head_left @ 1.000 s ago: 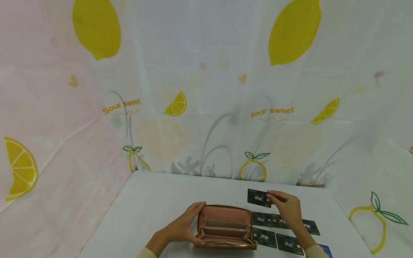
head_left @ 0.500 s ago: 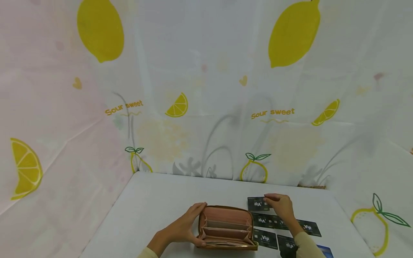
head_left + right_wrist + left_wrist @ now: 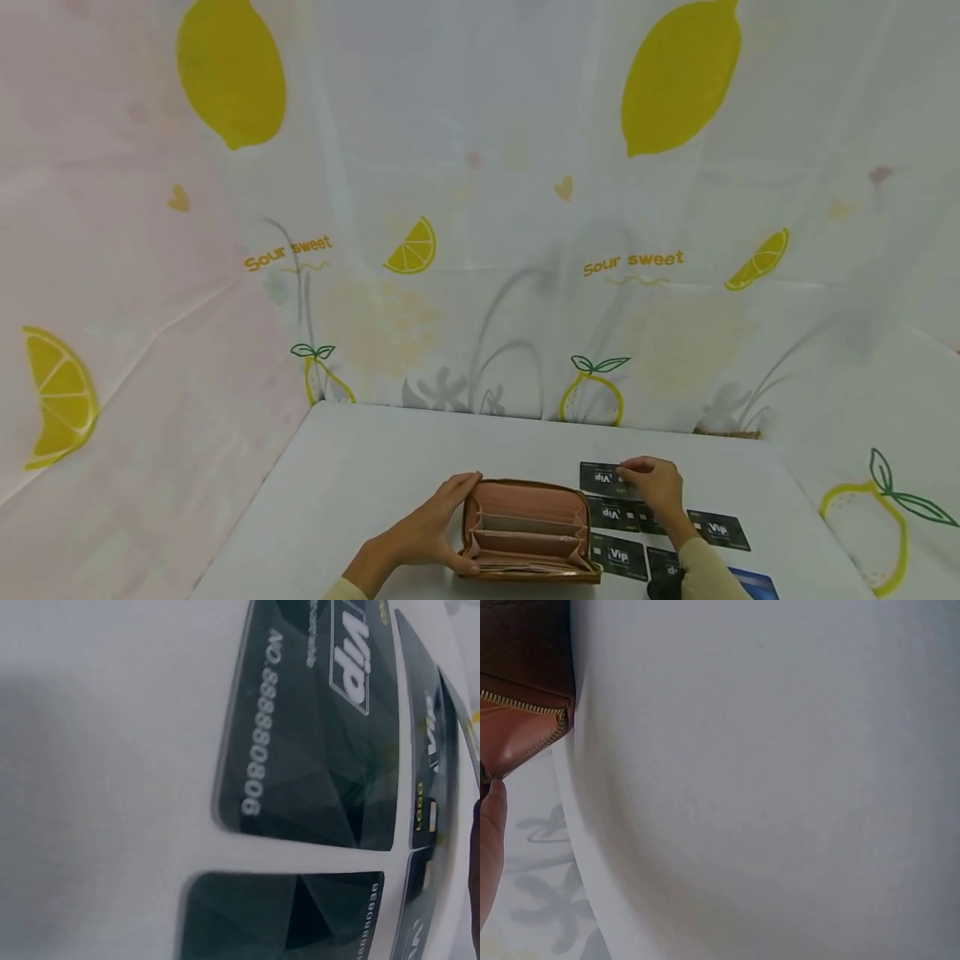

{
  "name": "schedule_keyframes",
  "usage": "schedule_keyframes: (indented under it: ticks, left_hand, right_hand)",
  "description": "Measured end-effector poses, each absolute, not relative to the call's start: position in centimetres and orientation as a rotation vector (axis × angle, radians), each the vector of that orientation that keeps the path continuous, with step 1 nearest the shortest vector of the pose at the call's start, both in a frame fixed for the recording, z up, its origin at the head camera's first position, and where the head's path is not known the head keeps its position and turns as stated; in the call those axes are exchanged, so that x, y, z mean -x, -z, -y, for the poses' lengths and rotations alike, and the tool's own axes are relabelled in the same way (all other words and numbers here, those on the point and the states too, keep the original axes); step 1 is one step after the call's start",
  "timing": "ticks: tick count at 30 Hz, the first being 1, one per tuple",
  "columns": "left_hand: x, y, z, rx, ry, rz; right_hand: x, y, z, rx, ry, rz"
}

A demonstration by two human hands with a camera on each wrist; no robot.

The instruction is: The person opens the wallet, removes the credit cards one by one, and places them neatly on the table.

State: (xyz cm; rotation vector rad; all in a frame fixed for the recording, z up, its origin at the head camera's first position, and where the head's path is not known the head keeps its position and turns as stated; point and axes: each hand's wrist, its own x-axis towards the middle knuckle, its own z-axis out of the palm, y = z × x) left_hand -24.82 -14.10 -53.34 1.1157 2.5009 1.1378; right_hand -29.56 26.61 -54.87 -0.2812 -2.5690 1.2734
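Nearest, toward the right edge of the table [image 3: 360, 467], a blue card [image 3: 757, 585] is being partly covered by the right sleeve [image 3: 708, 568]. Beside it, a dark card [image 3: 663, 563] is being crossed by the same sleeve, and a further black card [image 3: 618, 556] is being seen just right of the wallet. The brown wallet [image 3: 528, 533] is being held unzipped, well in from the table's left edge, its pockets being shown toward the viewer; it is probably being gripped there so that its mouth is staying spread and its body steady.

By the left hand [image 3: 427, 532] the wallet's left end is being clasped: the thumb is being set at the near corner, the fingers are being stretched to the far one, and the forearm is being angled in from the near left.

Farther off, a row is being formed by a middle card [image 3: 611, 514], one mostly hidden by the hand, and a right-hand card [image 3: 717, 530]; they are perhaps being spaced side by side for easy reading. Beyond it, toward the table's far edge, a Vip card [image 3: 597, 477] is being pinched at its right end by the right hand [image 3: 657, 490], presumably so that its face is being left uncovered. The right wrist is being bent leftward, the forearm being held out over the nearer cards.
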Motion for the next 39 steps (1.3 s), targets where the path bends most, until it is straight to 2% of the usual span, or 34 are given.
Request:
schedule_keyframes:
  ticks: [5, 12, 16, 39]
  left_hand:
    - [24.7, 53.4, 14.1, -1.118, -1.136, -2.501]
    - [24.6, 53.3, 14.2, -1.089, -1.137, -2.497]
    - [24.6, 53.3, 14.3, -1.11, -1.143, -2.499]
    - [24.6, 53.2, 14.0, -1.086, -1.109, -2.515]
  right_hand:
    - [29.7, 55.4, -26.7, 0.263, -1.147, 2.618]
    - [29.7, 55.1, -26.1, 0.06, -0.974, 2.676]
    - [29.8, 54.8, -25.7, 0.033, -0.942, 2.73]
    - [30.3, 53.7, -27.2, -0.094, -0.973, 2.926]
